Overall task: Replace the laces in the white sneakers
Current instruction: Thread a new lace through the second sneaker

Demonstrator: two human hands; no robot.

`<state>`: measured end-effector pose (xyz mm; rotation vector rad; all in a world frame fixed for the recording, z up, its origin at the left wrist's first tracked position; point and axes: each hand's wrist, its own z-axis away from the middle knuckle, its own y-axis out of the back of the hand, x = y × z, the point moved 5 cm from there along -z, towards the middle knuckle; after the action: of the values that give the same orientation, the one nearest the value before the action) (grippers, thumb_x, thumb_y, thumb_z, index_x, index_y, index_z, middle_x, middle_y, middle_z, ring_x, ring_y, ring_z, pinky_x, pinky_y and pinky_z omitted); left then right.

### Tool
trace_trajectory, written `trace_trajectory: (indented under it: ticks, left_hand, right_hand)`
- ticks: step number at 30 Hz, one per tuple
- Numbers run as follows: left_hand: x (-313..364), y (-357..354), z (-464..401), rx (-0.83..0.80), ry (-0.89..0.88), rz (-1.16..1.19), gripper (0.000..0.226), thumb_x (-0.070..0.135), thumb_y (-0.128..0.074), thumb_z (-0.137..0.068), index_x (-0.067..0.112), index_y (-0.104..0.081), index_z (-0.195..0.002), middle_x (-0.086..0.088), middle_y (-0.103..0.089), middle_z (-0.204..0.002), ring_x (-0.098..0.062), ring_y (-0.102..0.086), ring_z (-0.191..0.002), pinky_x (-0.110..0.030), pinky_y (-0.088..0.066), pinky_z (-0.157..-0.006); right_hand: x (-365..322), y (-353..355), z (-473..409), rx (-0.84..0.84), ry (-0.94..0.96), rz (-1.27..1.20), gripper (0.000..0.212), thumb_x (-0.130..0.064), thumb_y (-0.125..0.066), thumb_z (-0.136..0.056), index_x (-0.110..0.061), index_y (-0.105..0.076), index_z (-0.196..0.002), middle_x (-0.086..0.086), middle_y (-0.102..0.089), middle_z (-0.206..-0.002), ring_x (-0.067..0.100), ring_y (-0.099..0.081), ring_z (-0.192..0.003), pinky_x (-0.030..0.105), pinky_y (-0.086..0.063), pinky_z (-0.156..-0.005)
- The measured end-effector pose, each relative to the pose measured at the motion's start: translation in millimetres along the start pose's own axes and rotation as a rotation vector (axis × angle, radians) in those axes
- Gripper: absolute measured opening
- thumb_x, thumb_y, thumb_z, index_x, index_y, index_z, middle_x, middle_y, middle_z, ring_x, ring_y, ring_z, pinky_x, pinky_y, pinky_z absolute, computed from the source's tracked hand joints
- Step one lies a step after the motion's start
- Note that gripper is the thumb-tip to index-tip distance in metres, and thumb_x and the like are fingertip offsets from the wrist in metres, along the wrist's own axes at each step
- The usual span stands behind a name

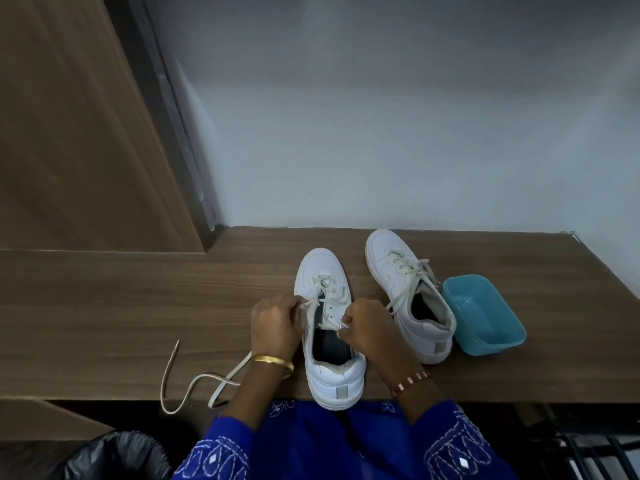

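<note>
Both hands curled over near sneaker [330,327]: left hand [273,323], right hand [369,329] each pinching lace [320,296].

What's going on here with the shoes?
A person is working on the lace of the near sneaker on a wooden desk. The left hand and right hand each pinch part of its lace. The other sneaker, still laced, sits beside a blue tub. A loose lace trails off the desk edge.
</note>
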<state>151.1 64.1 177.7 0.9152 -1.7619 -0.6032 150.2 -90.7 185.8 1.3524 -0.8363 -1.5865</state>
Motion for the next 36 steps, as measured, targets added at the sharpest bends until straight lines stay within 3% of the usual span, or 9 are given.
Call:
trace_trajectory:
  ticks: [5,10,13,19,23,26,31,34,36]
  left_hand:
    - [-59.1,14.9,25.6,-0.047,0.339,-0.147,0.015,0.002,-0.066,-0.076,0.010,-0.073,-0.088,-0.014,-0.070,-0.083,-0.035,-0.064,-0.078,-0.041,-0.047,-0.074]
    - [-40.0,11.6,26.8,-0.081,0.172,-0.386,0.026,0.000,-0.074,-0.054,0.015,-0.071,-0.074,-0.008,-0.066,-0.066,-0.035,-0.061,-0.064,-0.052,-0.049,-0.073]
    - [-7.8,-3.6,11.3,-0.118,0.024,-0.218,0.019,0.013,-0.060,-0.072,0.014,-0.068,-0.090,-0.007,-0.065,-0.073,-0.030,-0.060,-0.069,-0.043,-0.048,-0.072]
    - [1.1,-0.7,6.1,-0.084,0.098,-0.076,0.015,0.014,-0.062,-0.084,0.008,-0.068,-0.072,-0.013,-0.067,-0.067,-0.033,-0.061,-0.065,-0.031,-0.035,-0.064]
    - [-32.7,4.7,21.5,-0.235,0.241,-0.285,0.029,0.032,-0.044,-0.095,0.018,-0.070,-0.101,-0.010,-0.071,-0.092,-0.029,-0.063,-0.090,-0.030,-0.039,-0.080]
    - [-35.1,4.6,23.8,-0.300,0.238,-0.358,0.034,0.037,-0.040,-0.096,0.022,-0.068,-0.106,-0.008,-0.070,-0.096,-0.027,-0.062,-0.095,-0.031,-0.037,-0.084]
    - [-28.1,4.4,20.2,-0.332,0.274,-0.193,0.031,0.038,-0.049,-0.092,0.018,-0.070,-0.079,-0.007,-0.068,-0.075,-0.030,-0.062,-0.081,-0.030,-0.038,-0.069]
    - [-25.7,8.1,19.2,-0.306,0.406,0.001,0.054,0.043,-0.046,-0.093,0.014,-0.042,-0.047,-0.002,-0.044,-0.046,-0.029,-0.048,-0.058,-0.029,-0.029,-0.056]
    - [-25.1,6.6,11.4,-0.257,0.437,0.096,0.048,0.036,-0.047,-0.094,0.011,-0.048,-0.053,-0.003,-0.049,-0.050,-0.032,-0.055,-0.065,-0.029,-0.030,-0.057]
  right_hand:
    - [2.1,-1.0,-1.8,-0.008,-0.004,-0.001,0.019,-0.017,-0.064,-0.082,-0.003,-0.066,-0.095,0.008,-0.067,-0.099,0.022,-0.064,-0.091,0.025,-0.047,-0.072]
    - [-1.1,-1.3,-2.1,-0.028,-0.015,0.014,0.015,-0.018,-0.064,-0.082,-0.004,-0.063,-0.088,0.008,-0.063,-0.086,0.022,-0.064,-0.086,0.024,-0.045,-0.067]
    - [-2.1,-0.8,0.2,-0.014,-0.013,0.017,0.013,-0.018,-0.064,-0.082,-0.005,-0.062,-0.086,0.008,-0.057,-0.081,0.021,-0.060,-0.080,0.023,-0.040,-0.065]
    - [1.1,-1.2,-1.5,-0.009,-0.029,-0.005,0.021,-0.020,-0.065,-0.081,-0.004,-0.065,-0.095,0.008,-0.066,-0.097,0.023,-0.063,-0.093,0.026,-0.047,-0.072]
    - [0.7,-2.0,-4.3,-0.009,-0.033,-0.011,0.024,-0.019,-0.066,-0.081,-0.005,-0.066,-0.101,0.008,-0.067,-0.103,0.022,-0.063,-0.096,0.027,-0.051,-0.079]
    - [1.2,-0.6,-5.3,-0.010,-0.038,-0.020,0.024,-0.018,-0.068,-0.080,-0.004,-0.067,-0.100,0.009,-0.068,-0.103,0.022,-0.064,-0.095,0.026,-0.050,-0.077]
    - [2.4,-0.4,-3.8,-0.018,-0.048,-0.026,0.022,-0.018,-0.069,-0.079,-0.002,-0.068,-0.095,0.008,-0.068,-0.100,0.021,-0.064,-0.092,0.026,-0.050,-0.074]
    - [1.6,-0.9,-3.7,-0.017,-0.054,-0.013,0.016,-0.017,-0.067,-0.079,-0.002,-0.066,-0.086,0.010,-0.068,-0.093,0.021,-0.063,-0.084,0.023,-0.044,-0.065]
    - [1.5,-0.6,-3.0,-0.011,-0.057,-0.009,0.016,-0.017,-0.067,-0.079,-0.003,-0.066,-0.086,0.009,-0.068,-0.092,0.019,-0.060,-0.078,0.022,-0.041,-0.063]
